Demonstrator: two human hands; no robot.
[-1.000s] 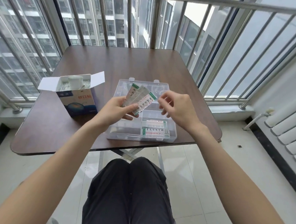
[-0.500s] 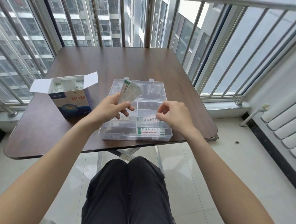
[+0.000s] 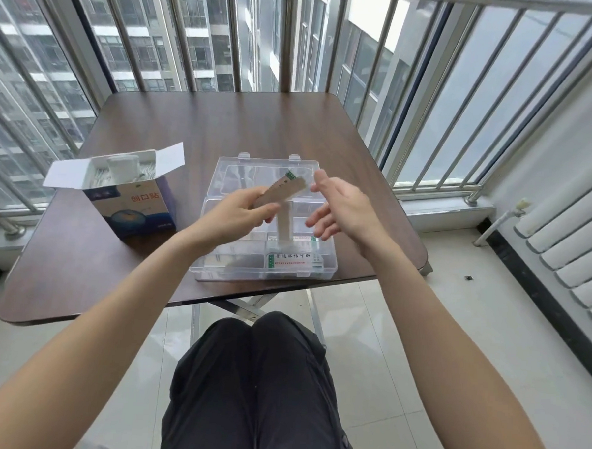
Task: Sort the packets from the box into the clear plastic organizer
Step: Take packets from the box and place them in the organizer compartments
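Observation:
A clear plastic organizer (image 3: 228, 272) lies open on the brown table's near edge. White packets with green ends (image 3: 292, 260) lie in its front right compartments. Above the organizer my left hand (image 3: 235, 211) grips a few packets (image 3: 282, 191), one of them hanging downward (image 3: 284, 223). My right hand (image 3: 345, 206) hovers just right of those packets with fingers spread and holds nothing. The open blue and white box (image 3: 134, 209) stands to the left of the organizer, with more packets and a white roll inside.
The brown table (image 3: 224, 131) stretches behind the organizer to a metal railing (image 3: 290, 38). A white radiator (image 3: 574, 245) stands at the right wall. My knees in dark trousers sit under the table's near edge.
My right hand let go of a packet in the organizer's right compartment and rose to the packets in my left hand. My left hand tilted its packets toward the right.

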